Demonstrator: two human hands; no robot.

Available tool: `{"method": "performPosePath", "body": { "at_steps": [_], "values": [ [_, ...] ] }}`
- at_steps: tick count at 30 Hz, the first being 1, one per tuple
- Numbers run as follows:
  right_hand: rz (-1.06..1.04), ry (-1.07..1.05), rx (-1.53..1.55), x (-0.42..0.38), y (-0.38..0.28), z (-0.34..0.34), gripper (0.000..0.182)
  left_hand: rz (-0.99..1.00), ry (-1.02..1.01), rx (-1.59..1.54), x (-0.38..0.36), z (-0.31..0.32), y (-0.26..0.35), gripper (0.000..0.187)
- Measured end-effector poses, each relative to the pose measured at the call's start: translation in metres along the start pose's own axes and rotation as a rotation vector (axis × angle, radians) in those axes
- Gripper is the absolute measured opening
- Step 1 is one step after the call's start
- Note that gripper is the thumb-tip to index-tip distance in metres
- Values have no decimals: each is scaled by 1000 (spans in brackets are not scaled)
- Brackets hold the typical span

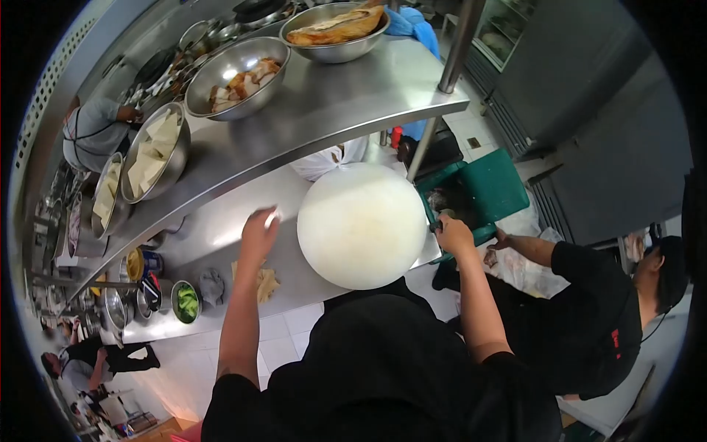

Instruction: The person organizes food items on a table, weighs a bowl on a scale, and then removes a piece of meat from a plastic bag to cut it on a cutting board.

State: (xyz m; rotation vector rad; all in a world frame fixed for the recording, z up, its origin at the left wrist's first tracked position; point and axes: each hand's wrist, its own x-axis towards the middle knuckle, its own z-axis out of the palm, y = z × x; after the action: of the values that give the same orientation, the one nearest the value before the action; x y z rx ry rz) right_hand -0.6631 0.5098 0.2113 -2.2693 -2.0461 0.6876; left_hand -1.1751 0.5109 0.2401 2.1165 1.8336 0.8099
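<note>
A round white cutting board lies on the steel counter in front of me. My left hand is raised over the counter just left of the board, its fingers closed around a small white piece whose kind I cannot make out. Beyond the board's right side, my right hand is closed at the near edge of a green bin. Something dark shows at its fingertips, too small to name. Behind the board sits a white plastic bag.
An upper steel shelf carries bowls of tofu, cut meat and a large browned piece. A bowl of green vegetables and cloths lie left. A co-worker bends close on my right; other people work at left.
</note>
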Motion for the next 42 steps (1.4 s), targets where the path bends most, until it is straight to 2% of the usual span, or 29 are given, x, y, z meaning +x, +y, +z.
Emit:
{"method": "performPosePath", "body": {
  "at_steps": [3,4,5,8,10,11,12,15,16,19,22,24,26,28,29,31,32,33,34,35,37,38,39,40,42],
  "values": [
    [11,124,38,21,4,36,27,207,-64,-25,68,24,60,36],
    [21,133,38,23,4,33,27,295,-90,-55,85,36,71,37],
    [-15,132,22,26,3,27,24,303,-88,-62,97,47,83,37],
    [-73,181,-6,15,-11,-12,21,309,-87,33,123,69,107,43],
    [-112,184,21,-9,-25,-61,25,147,-176,152,134,77,114,48],
    [-181,270,75,-27,-26,-83,27,150,-179,150,140,80,114,48],
    [-252,354,128,-50,-29,-106,29,144,-185,184,144,83,111,49],
    [-161,455,408,-153,-49,-172,25,96,-218,243,149,84,111,51],
    [-138,496,497,-176,-41,-172,25,56,-245,266,149,84,111,51],
    [14,260,620,-199,-19,-141,37,59,-186,314,144,94,110,48],
    [-89,151,796,-167,-3,-65,32,29,-179,380,148,105,110,41],
    [-9,17,1169,-149,-29,-34,28,58,-116,317,152,112,97,37],
    [-113,-30,1488,-126,-59,-3,23,83,-60,256,148,112,90,34],
    [-100,-176,1389,-93,-72,6,21,91,20,17,147,106,88,27],
    [-53,-189,1392,-77,-83,11,21,85,24,27,144,108,84,27],
    [-15,-204,1399,-42,-101,21,20,-56,59,-254,143,121,70,25],
    [-120,-134,1361,-24,-107,28,21,-56,63,-248,146,122,66,25],
    [-224,-66,1320,-8,-112,31,21,-123,-37,-181,151,123,62,25],
    [-229,-74,1322,5,-119,31,21,-194,-139,-114,154,121,62,26],
    [-260,-45,1366,17,-126,31,21,-204,-134,-108,158,118,62,26],
    [-301,-34,1410,34,-135,24,21,-101,-203,129,163,111,70,27],
    [-310,-22,1264,41,-139,18,22,-114,-196,137,156,113,75,27],
    [-319,-5,1120,48,-142,13,24,-147,-38,25,147,121,78,26],
    [-327,-11,1125,55,-146,14,24,-173,120,-85,139,127,79,25],
    [-459,230,862,68,-151,18,27,-234,75,-152,128,129,84,20]
  ]
}}
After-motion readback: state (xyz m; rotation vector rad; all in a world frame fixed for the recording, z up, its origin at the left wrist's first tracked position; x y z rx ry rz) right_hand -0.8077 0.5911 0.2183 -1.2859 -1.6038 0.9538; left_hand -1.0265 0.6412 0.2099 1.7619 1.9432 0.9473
